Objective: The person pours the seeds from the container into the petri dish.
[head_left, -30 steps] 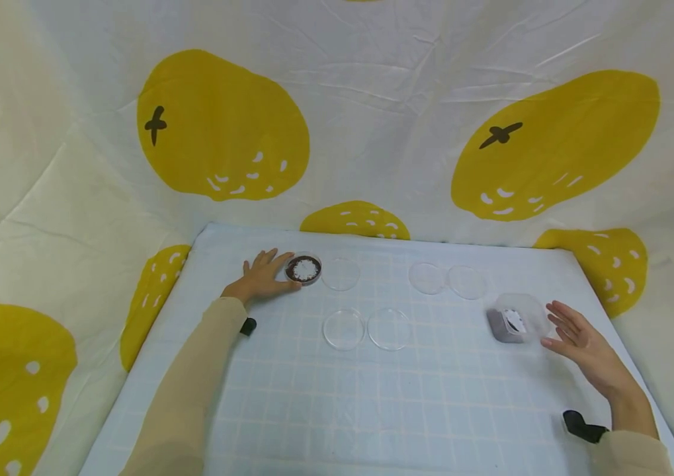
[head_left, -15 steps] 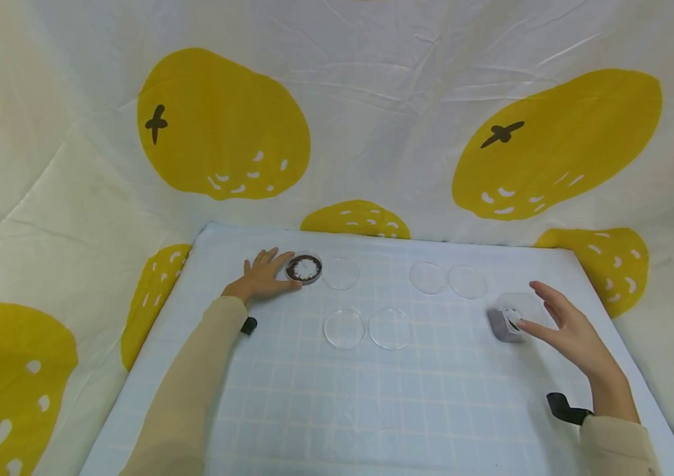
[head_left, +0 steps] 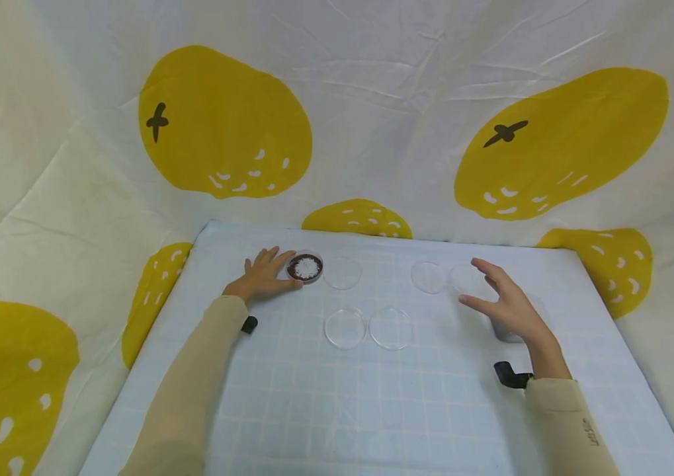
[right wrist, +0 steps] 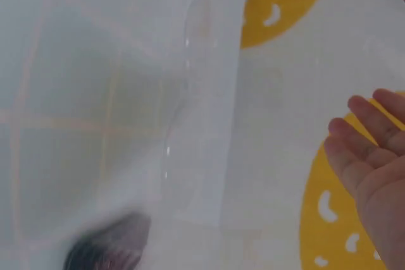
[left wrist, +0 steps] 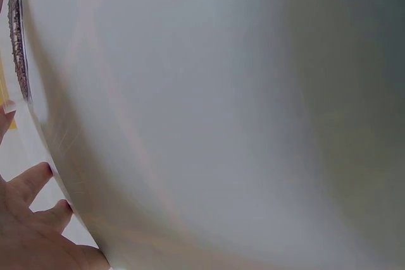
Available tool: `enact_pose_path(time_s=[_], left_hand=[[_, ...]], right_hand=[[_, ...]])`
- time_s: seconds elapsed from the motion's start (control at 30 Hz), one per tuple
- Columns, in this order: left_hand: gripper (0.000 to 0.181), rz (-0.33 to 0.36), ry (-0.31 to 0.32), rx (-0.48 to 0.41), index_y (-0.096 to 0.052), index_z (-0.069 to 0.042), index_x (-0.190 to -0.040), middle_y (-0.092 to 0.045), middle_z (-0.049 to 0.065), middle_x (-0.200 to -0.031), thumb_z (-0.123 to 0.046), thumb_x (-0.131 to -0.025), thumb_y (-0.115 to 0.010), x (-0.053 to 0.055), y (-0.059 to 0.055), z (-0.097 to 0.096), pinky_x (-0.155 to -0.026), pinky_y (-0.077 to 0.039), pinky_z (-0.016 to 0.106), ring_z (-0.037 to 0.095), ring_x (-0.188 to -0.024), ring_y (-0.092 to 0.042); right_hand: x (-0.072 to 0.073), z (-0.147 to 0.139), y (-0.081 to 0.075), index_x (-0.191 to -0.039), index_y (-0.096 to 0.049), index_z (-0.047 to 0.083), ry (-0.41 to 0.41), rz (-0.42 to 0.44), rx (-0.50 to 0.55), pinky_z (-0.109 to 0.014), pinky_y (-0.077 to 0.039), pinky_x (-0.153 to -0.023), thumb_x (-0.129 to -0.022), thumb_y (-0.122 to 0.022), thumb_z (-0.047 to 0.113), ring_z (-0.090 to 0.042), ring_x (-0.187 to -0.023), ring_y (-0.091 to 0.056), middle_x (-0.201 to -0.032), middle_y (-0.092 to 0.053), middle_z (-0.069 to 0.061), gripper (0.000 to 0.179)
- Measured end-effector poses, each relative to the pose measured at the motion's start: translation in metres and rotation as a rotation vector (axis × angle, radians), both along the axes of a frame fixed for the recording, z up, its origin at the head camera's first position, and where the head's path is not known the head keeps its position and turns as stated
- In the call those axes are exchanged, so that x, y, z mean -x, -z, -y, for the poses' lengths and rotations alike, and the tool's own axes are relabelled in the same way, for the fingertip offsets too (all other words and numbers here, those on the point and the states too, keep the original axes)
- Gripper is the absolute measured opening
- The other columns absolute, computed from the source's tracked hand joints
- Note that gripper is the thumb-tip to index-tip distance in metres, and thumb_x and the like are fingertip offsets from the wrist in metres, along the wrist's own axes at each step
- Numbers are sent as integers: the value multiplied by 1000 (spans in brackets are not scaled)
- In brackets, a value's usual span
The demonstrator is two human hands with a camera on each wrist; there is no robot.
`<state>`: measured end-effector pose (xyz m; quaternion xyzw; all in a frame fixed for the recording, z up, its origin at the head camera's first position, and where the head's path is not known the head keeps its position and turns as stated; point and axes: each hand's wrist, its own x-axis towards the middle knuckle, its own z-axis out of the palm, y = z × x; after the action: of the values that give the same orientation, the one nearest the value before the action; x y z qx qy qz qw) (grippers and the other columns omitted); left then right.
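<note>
My left hand rests at the back left with thumb and forefinger around the rim of a petri dish. Dark crumbly stuff with a white patch on top fills that dish. In the left wrist view the dish shows edge-on, fingertips at its end and other fingers on the cloth. My right hand hovers above the table at the right, thumb and fingers apart, holding nothing. Its fingertips lie near a clear dish half. A small greyish box is mostly hidden beneath this hand.
Beside the filled dish lies a clear round dish half. Two more, a left one and a right one, lie nearer me. Another clear one lies at the back right. A patterned cloth wall rises behind the table.
My right hand has moved left and away from me, from beside the greyish box to over it and near the back-right dish halves. The left hand has kept its place at the filled dish.
</note>
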<state>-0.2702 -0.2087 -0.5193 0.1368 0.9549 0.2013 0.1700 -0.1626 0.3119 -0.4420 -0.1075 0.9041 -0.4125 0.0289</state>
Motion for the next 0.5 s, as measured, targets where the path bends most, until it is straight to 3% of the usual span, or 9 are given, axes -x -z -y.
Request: enact_pose_path(time_s=[0.5], left_hand=[[97, 10, -8, 2, -21, -31, -161, -4, 17, -166, -76, -84, -58, 2, 2, 1, -109, 7, 72, 43, -149, 5]], right_hand=[[63, 90, 9, -152, -38, 3, -143, -34, 123, -51, -28, -115, -89, -79, 27, -35, -142, -33, -154, -39, -17, 78]])
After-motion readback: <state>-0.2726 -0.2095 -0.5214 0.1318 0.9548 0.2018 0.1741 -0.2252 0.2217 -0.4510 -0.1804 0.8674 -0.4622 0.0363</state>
